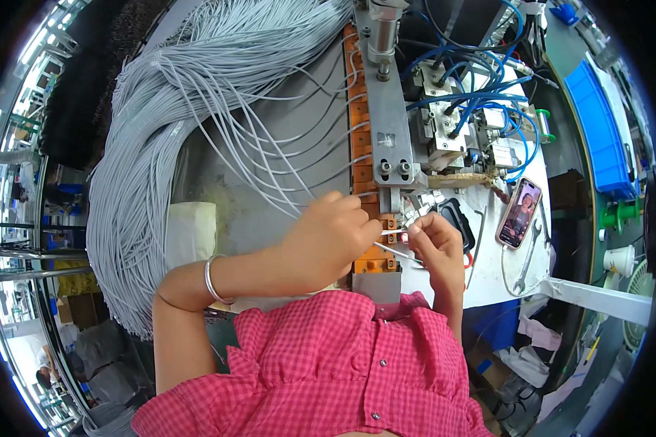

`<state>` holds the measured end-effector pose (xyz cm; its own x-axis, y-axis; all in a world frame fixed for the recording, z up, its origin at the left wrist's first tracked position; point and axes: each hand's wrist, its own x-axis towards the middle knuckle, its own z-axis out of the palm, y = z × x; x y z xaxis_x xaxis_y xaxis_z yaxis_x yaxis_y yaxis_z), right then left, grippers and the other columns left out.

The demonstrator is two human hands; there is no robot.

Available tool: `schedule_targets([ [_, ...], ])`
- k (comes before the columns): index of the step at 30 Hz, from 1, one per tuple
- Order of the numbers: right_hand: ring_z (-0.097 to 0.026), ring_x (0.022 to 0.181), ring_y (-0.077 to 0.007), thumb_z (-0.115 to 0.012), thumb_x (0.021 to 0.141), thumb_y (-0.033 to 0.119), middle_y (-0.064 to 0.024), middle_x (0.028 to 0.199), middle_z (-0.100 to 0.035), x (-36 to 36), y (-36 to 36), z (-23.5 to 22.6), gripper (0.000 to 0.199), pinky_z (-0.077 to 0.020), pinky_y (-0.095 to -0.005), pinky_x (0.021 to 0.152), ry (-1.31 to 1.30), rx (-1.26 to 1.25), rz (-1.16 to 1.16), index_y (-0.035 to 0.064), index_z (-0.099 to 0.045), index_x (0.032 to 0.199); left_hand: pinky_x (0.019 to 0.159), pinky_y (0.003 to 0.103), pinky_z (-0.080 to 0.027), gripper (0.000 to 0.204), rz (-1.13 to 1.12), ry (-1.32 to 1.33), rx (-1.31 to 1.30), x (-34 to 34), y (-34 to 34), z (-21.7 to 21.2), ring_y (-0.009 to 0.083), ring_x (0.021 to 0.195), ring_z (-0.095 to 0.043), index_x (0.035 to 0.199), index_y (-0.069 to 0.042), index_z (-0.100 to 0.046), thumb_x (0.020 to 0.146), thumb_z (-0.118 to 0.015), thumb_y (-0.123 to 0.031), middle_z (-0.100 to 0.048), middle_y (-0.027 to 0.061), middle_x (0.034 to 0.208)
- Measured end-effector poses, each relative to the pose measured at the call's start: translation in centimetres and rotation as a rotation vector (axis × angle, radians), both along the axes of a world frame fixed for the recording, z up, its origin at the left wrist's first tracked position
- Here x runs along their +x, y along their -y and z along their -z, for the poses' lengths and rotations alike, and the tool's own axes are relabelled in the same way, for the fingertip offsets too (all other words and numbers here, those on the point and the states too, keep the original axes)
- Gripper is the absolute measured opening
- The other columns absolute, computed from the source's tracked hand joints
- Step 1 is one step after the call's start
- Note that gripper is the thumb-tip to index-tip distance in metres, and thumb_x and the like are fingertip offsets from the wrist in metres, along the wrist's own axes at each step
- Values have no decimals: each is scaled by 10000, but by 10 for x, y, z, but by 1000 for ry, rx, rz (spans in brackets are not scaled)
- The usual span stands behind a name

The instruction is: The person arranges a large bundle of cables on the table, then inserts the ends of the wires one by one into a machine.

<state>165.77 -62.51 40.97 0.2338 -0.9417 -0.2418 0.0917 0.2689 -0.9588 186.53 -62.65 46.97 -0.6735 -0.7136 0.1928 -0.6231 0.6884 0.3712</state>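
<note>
My left hand (335, 234) is closed over the front end of an orange slotted strip (360, 116), its fingers pinching a thin grey cable. A short white end of that cable (392, 231) spans the gap to my right hand (439, 246). There my thumb and forefinger are pressed together on its tip. Just below, a second cable end (395, 250) slants out past the strip. Farther up, several grey cables (328, 142) lie across the strip, side by side in its slots. They trail from a big bundle of grey cables (135, 175) at the left.
A metal press bar (392, 124) stands along the strip, with blue air hoses (481, 98) behind it. To the right lie a phone (520, 213), a wrench (526, 262) and a hex key (479, 237). A pale block (192, 234) sits left; a blue bin (598, 127) is far right.
</note>
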Motion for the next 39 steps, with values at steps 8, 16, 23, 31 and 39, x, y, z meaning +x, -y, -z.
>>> schedule_targets([
  [8,-404,523,-11,-549,866,104,20,634,-509,-1,-4,-4,88,-284,-151,468,4,7,13,47,-532,803,639,356,-347,157,15,-34,-42,-3,-5,-10,241,719,-468,725,-43,-505,591,-567,10,-472,73,678],
  [16,-392,517,-8,-544,869,103,39,614,-466,-11,-12,-32,95,-290,-148,465,72,146,-156,36,-529,804,645,353,-355,139,2,98,20,-7,-25,-43,238,723,-472,691,-47,-511,579,-580,-3,-470,73,663],
  [23,-453,566,-17,-592,829,44,40,636,-504,-9,-30,-45,49,-319,-155,485,22,31,-33,15,-569,862,651,342,-363,110,-30,23,-76,-12,-30,-44,228,711,-472,697,-51,-533,624,-615,-37,-479,61,666],
  [31,-473,549,-17,-663,780,5,9,671,-578,-10,-36,-58,91,-355,-146,480,91,-38,51,-31,-631,857,647,340,-363,105,5,-24,-37,-12,-32,-49,228,706,-473,726,-46,-553,643,-617,-38,-496,66,677],
  [39,-456,467,-23,-662,784,16,-9,610,-573,-1,-43,-65,79,-333,-153,404,134,-78,148,-37,-645,840,643,349,-359,168,-47,92,15,-11,-39,-64,236,713,-482,735,-39,-539,583,-573,21,-496,74,672],
])
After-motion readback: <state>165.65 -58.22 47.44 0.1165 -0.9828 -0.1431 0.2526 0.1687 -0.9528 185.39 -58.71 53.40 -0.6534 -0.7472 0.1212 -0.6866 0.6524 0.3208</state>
